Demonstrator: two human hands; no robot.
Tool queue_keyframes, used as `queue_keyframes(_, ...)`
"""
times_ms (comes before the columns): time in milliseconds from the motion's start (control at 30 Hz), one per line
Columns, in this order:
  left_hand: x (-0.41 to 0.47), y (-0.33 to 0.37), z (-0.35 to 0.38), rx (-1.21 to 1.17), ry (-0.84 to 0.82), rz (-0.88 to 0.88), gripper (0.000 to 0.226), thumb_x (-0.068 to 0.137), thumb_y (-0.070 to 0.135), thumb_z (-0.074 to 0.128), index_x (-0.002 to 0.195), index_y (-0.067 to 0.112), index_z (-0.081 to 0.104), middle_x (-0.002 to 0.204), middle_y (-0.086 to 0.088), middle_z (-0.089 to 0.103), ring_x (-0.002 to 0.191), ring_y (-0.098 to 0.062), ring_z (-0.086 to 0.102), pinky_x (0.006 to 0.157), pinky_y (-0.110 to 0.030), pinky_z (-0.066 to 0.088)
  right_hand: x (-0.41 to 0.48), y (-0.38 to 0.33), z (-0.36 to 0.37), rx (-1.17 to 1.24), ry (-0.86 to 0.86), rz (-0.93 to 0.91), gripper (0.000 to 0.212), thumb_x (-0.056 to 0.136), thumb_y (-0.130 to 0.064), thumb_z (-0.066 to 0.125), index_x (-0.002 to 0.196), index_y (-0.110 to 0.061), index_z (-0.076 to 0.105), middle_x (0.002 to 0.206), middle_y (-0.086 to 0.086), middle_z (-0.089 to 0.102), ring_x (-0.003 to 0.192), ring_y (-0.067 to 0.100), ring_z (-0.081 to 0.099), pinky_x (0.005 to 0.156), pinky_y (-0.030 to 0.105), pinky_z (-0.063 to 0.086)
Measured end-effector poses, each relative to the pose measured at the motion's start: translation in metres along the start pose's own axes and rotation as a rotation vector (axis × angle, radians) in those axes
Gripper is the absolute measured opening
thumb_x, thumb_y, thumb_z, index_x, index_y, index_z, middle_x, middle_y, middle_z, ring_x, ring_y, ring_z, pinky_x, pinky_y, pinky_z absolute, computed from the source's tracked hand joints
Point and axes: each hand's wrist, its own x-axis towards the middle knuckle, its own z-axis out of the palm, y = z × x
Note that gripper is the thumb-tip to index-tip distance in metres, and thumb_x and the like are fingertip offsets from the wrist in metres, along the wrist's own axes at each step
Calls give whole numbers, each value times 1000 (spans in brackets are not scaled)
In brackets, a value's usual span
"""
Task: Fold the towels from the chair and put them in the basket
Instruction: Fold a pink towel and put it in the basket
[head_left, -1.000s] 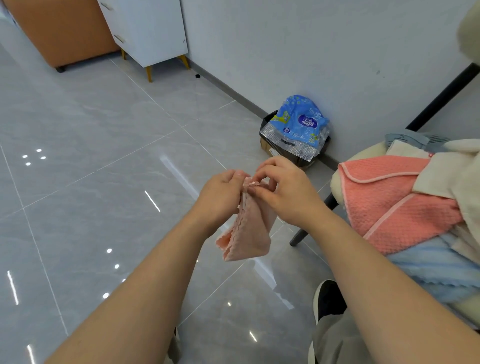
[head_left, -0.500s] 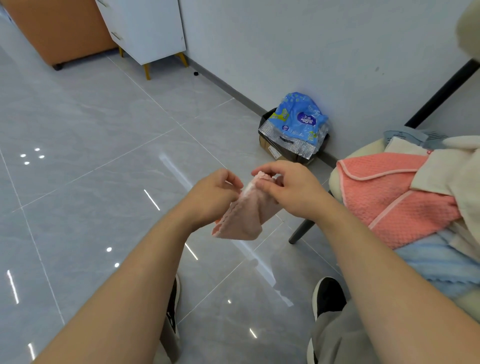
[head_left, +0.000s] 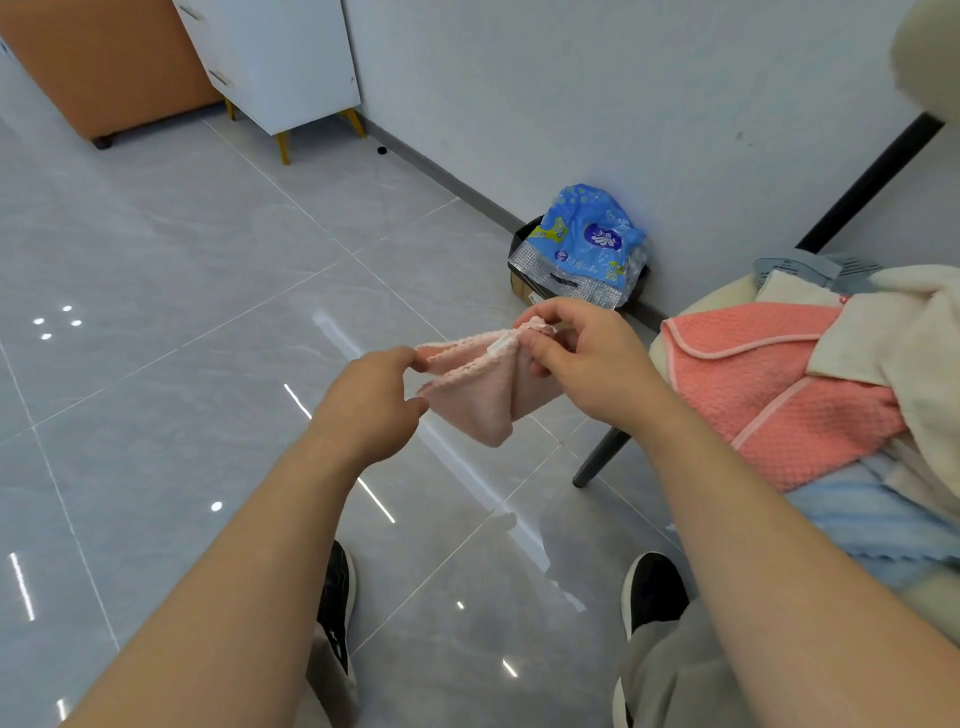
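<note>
A small pale pink towel (head_left: 480, 392) hangs in the air between both hands, above the floor. My left hand (head_left: 371, 410) pinches its left edge between thumb and fingers. My right hand (head_left: 587, 358) pinches the top right corner near a white seam. On the chair (head_left: 675, 332) at the right lie a coral waffle towel (head_left: 769, 384), a cream towel (head_left: 893, 338) and a light blue towel (head_left: 872, 525), piled together. No basket is in view.
A black box holding a blue plastic pack (head_left: 584, 244) stands against the wall. A dark chair leg (head_left: 597, 460) slants to the floor. A white cabinet (head_left: 275, 57) and an orange cabinet (head_left: 98, 62) stand at the far left. My shoes (head_left: 652, 592) are on the glossy tiles.
The hands have drawn apart, spreading the pink towel sideways; it hung bunched between them a second ago. The left hand moved left along the edge.
</note>
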Motion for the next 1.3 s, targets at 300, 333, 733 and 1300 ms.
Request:
queue_keyframes(300, 0, 6, 2, -234, -108, -181, 21, 99, 36, 49, 116, 28, 58, 93, -1, 72, 77, -18, 72, 77, -44, 60, -3, -6, -2, 33, 9, 15, 8, 94, -21, 66, 97, -26, 72, 75, -8, 69, 72, 19, 70, 79, 40, 57)
queue_keyframes(333, 0, 7, 2, -283, -136, -193, 19, 100, 33, 48, 113, 26, 59, 93, -2, 72, 74, -17, 74, 76, -44, 62, -3, -7, -2, 30, 10, 15, 8, 95, -21, 66, 98, -25, 72, 76, -7, 69, 73, 18, 70, 80, 40, 57)
queue_keyframes(733, -2, 12, 2, -274, -183, -187, 15, 82, 4, 74, 81, 19, 76, 70, 3, 75, 65, -6, 73, 66, -28, 61, -1, -7, -2, 17, 28, 21, 9, 95, -23, 65, 99, -30, 71, 84, -12, 69, 80, 13, 69, 82, 36, 58)
queue_keyframes(1300, -4, 13, 12, -94, 68, -59, 53, 88, 29, 69, 134, 28, 42, 81, -2, 66, 70, -16, 63, 62, -36, 56, -1, -7, 0, 26, 20, 0, 9, 96, -22, 65, 101, -28, 70, 88, -7, 71, 74, 13, 71, 81, 41, 58)
